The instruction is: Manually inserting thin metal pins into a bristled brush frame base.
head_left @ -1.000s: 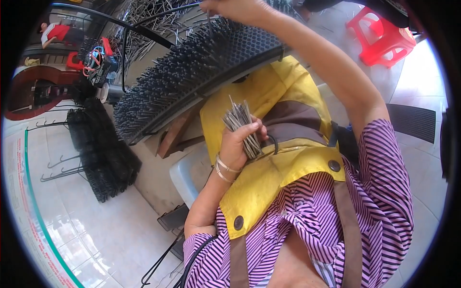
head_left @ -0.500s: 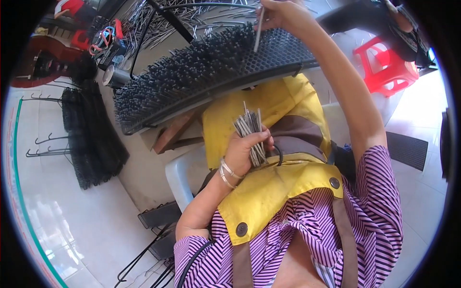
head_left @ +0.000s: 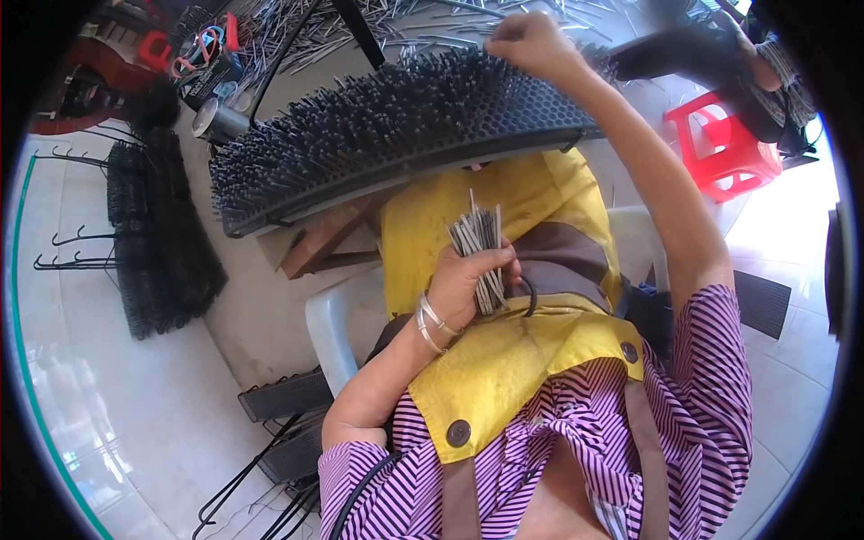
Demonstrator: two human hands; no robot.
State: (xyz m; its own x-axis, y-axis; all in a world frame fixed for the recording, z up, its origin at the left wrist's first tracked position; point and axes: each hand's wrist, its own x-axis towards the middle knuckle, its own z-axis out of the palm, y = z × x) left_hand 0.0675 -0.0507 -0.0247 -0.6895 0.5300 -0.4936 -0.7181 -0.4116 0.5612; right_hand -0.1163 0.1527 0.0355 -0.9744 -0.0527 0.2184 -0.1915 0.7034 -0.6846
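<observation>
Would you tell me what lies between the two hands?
In the head view, the studded black panel's near edge and the yellow apron lie between the right hand and left hand.

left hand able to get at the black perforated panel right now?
Probably not freely: the left hand is closed around a bundle of metal pins at the lap, below the black perforated panel; nothing sits between them.

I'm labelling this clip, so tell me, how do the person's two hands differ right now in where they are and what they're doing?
The left hand sits low over the yellow apron, fist closed around a bundle of thin metal pins; the right hand is stretched up and away, fingers pinched together at the top of the black perforated panel. The left wrist wears bangles; the right shows none. Both are bare.
</observation>
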